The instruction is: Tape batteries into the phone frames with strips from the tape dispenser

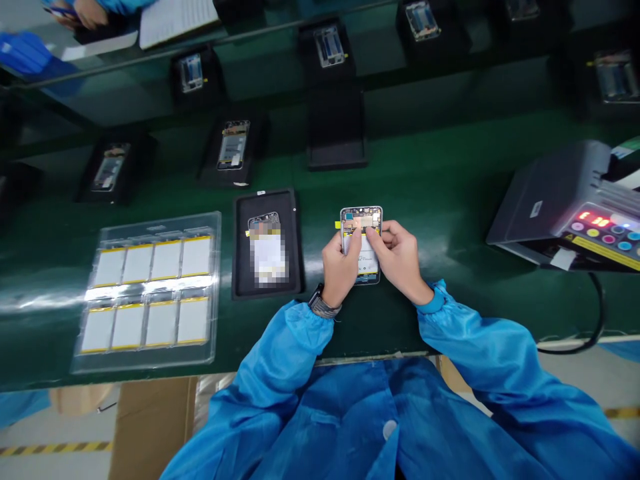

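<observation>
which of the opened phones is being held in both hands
The opened phone just right of the nearest black tray; only it has the left hand and right hand around it, while the other phones lie on black trays.

Light falls evenly on the fingers (pixel 355 241) but dims toward the far edge of the worktop (pixel 450 173), where outlines soften. White glare bands the clear tray (pixel 215 267) near the left edge; a red display (pixel 593 219) glows at the right. Coarse pixels mask part of the black tray (pixel 243 253).
</observation>
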A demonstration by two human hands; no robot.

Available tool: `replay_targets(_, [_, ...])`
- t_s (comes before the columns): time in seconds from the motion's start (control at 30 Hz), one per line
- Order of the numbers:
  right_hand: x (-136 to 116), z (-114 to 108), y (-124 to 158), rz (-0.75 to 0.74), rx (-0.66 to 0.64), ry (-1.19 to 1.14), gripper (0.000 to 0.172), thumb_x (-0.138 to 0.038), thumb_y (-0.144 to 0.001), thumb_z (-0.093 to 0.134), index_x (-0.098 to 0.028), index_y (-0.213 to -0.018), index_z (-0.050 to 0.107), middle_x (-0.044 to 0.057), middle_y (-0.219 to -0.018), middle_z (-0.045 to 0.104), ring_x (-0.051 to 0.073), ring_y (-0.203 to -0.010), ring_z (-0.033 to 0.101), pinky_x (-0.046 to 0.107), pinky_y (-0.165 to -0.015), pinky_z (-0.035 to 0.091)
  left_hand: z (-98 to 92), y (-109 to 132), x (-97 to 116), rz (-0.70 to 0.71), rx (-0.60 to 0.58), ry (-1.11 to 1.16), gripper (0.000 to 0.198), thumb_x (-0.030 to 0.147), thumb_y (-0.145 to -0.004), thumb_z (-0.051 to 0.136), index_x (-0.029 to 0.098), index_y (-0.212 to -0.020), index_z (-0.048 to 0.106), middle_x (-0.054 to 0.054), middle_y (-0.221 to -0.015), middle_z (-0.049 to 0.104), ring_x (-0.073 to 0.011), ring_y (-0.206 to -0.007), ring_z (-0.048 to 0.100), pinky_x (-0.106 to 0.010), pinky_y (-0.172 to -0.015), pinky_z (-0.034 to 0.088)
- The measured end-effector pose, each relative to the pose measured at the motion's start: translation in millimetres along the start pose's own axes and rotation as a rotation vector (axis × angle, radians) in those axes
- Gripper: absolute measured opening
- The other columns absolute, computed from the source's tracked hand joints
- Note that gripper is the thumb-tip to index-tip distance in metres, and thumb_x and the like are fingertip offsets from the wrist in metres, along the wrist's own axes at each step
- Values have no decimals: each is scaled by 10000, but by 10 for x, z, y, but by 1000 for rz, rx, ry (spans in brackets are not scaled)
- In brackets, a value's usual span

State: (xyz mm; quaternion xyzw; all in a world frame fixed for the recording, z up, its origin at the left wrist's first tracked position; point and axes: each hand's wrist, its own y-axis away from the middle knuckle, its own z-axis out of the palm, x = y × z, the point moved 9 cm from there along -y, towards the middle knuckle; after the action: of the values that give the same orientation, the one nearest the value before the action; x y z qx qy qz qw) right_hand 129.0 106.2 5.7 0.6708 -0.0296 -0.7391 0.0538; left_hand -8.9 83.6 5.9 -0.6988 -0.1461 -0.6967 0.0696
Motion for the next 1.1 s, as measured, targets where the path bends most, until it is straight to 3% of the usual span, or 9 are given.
replay_targets(0.4, [39, -24, 43, -20, 8, 37, 386, -579, -873, 721, -218, -888, 587, 8, -725, 699, 143, -580, 620, 257, -500, 469, -12, -9, 27, 2, -10, -114, 315, 442, -893, 694, 140, -807, 722, -11, -708, 644, -118, -624, 515, -225, -564, 399])
replay_targets(0.73, [-63, -57, 66, -126, 57, 85, 297, -468, -896, 712, -214, -829, 575, -6, -692, 662, 131, -576, 582, 255, -516, 427, -24, -19, 85, 12, -3, -149, 333, 458, -853, 703, 153, -721, 682, 1, -658, 605, -116, -613, 486, -226, -565, 376])
replay_targets(0.9, [-38, -58, 77, -109, 87, 53, 274, -436, -874, 718, -213, -814, 570, 0, -708, 675, 131, -588, 583, 252, -525, 426, -25, -10, 89, 27, 26, -195, 329, 413, -834, 689, 152, -645, 622, 14, -602, 552, -105, -582, 442, -227, -540, 344])
replay_targets(1.1, [-3, -102, 60, -82, 120, 58, 315, -417, -836, 734, -213, -737, 515, -27, -612, 598, 102, -520, 483, 234, -482, 343, 5, -5, 7, -24, 5, -177, 369, 445, -830, 701, 159, -628, 585, 21, -599, 523, -101, -579, 428, -223, -526, 328])
